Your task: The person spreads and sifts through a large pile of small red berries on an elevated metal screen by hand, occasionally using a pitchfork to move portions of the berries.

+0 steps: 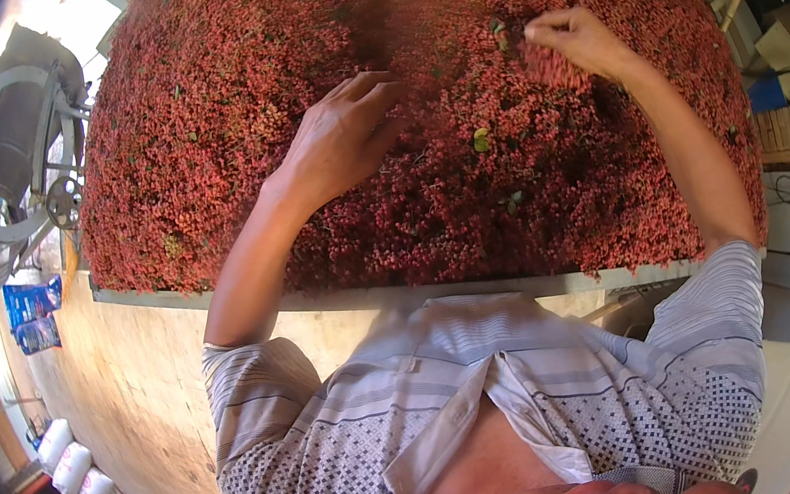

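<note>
A big heap of small red peppercorn-like berries [223, 99] fills a wide tray in front of me. My left hand [344, 133] lies flat on the heap near its middle, fingers spread and pointing right. My right hand [573, 40] is farther out to the right, its fingers pinched around a small clump of the red berries [554, 68] lifted just above the heap. A few green leaves [481, 140] lie among the berries between my hands.
The tray's pale metal rim [362, 297] runs along my chest. A grey drum machine with a wheel [28, 147] stands at the left. White sacks [73, 469] lie on the floor lower left. Cardboard boxes [781, 46] and boards sit at the right.
</note>
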A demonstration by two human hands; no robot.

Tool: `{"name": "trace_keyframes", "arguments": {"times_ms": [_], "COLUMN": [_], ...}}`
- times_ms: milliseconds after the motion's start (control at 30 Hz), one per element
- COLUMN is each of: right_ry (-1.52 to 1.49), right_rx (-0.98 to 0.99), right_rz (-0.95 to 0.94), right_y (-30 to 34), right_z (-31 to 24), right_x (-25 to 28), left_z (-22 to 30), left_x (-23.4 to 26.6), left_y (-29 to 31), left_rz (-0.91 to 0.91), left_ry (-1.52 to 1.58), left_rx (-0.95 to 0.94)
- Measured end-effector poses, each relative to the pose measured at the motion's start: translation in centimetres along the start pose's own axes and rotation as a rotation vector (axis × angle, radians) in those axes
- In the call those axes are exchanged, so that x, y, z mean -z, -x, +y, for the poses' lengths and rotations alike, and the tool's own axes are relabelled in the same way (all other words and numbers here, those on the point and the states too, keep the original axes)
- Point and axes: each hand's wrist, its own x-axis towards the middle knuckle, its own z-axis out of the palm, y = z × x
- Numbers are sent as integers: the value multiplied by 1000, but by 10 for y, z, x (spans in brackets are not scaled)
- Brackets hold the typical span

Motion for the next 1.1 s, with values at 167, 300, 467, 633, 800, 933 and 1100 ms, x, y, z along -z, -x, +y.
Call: {"name": "trace_keyframes", "arguments": {"times_ms": [167,300,467,633,800,933,1100], "right_ry": [-206,-116,71,-32,140,48,80], "right_rx": [45,41,-36,-108,275,109,91], "right_rz": [100,-104,-163,-262,-275,-485,-105], "right_y": [37,73,124,134,141,120,29], "right_z": [-3,-1,4,13,33,-15,-2], "right_x": [-7,-11,-7,-20,-62,-11,53], "left_z": [11,21,36,47,53,62,57], "left_x": [-11,-27,-50,-83,-142,-153,-136], "left_y": [-8,-13,-17,-32,-60,-41,-52], "left_rz": [-59,-70,-215,-307,-236,-585,-587], "left_ry": [-8,16,-1,-1,-235,-124,62], "left_rx": [-62,-147,-143,-198,-404,-167,-173]}}
